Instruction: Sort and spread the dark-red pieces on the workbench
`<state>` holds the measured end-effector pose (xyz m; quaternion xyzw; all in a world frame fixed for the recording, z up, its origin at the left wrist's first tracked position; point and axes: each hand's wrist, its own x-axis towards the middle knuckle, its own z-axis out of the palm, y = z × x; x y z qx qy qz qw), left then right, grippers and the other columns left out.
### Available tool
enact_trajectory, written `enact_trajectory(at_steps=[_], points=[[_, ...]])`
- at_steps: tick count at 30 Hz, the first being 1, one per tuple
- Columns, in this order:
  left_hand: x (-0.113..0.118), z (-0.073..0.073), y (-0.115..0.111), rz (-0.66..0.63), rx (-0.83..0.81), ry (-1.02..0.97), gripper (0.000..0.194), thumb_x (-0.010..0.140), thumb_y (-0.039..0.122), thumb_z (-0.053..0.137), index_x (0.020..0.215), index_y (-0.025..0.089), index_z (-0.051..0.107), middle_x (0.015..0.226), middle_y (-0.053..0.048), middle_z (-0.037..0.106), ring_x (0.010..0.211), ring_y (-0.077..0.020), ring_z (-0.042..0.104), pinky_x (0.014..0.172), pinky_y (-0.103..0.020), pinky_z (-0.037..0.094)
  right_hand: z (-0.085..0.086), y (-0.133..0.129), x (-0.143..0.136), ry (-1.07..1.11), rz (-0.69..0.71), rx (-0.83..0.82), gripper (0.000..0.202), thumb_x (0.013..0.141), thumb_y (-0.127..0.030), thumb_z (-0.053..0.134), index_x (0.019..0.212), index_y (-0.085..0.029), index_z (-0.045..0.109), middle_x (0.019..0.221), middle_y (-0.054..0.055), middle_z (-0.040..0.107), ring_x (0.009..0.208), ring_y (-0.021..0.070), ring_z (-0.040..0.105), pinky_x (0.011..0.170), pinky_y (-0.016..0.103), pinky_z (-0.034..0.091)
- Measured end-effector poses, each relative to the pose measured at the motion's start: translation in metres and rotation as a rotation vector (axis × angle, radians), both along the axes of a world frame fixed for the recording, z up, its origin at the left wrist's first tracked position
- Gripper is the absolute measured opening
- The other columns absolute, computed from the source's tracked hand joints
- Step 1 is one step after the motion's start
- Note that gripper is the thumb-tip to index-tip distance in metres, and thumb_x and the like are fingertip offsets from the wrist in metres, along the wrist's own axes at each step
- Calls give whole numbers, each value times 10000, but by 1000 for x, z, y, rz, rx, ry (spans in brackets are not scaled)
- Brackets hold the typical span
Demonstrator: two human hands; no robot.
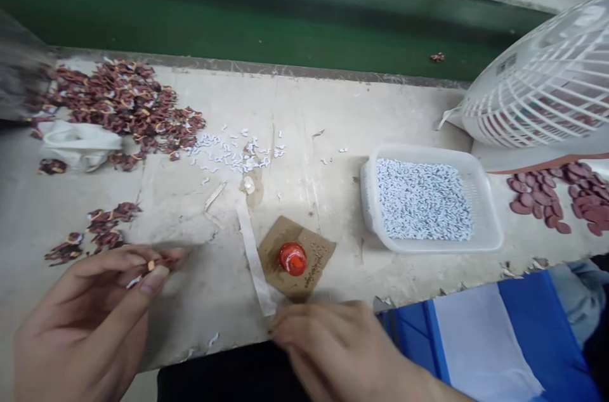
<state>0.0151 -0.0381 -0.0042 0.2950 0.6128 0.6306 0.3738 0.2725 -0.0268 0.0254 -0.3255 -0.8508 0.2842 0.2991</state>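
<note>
Head view: left hand (pixel 90 319) low at the left edge, thumb + forefinger pinched shut on a small dark-red piece (pixel 159 262) w/ a bit of white showing at it. The piece sits right at the fingertips, sticking out to the right, clear of the palm and just above the table (pixel 333 129). Motion blur here, so exact shape of the piece can't be made out.

Right hand (pixel 333 338) is at the bottom centre, fingers curled down, tips near the lower end of a white paper strip (pixel 254 262). Too blurred to tell whether its grip is closed on anything or just resting; I can't say.

Doing this step well, as I judge it: keep the pinch at the very tip so the white part stays visible, bring the right fingertips in close to the piece rather than moving the piece far, and work low over the table so nothing dropped scatters.

Around: red cap (pixel 292 258) on a brown card scrap (pixel 314 250) just right of the strip, between the two hands and further up. Big pile of dark-red pieces (pixel 118 101) far left, smaller cluster (pixel 102 224) just above the left hand. Loose white bits (pixel 228 151) mid-table. White tray (pixel 485 224) full of white bits to the right, well apart from both hands. White basket (pixel 547 85) on its side beyond it, flat red ovals (pixel 547 199) beneath. Blue + white cloth (pixel 476 338) at lower right.
</note>
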Motion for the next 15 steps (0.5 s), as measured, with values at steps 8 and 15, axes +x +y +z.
enact_trajectory(at_steps=[8, 15], points=[[-3, 0, -15, -61, 35, -19, 174, 841, 221, 891, 924, 271, 747, 962, 59, 737, 900, -135, 835, 955, -170, 664, -10, 2, -64, -385, 339, 155, 108, 1097, -145, 532, 1070, -175, 633, 914, 5, 778, 708, 186, 709, 485, 322, 488], [-18, -2, -29, -59, 15, -113, 214, 850, 310, 918, 940, 274, 728, 1003, 58, 759, 907, -136, 828, 947, -182, 661, 0, 9, -70, -421, 387, -90, 137, 1055, -102, 489, 1028, -188, 592, 871, 56, 731, 627, 196, 625, 454, 314, 329]])
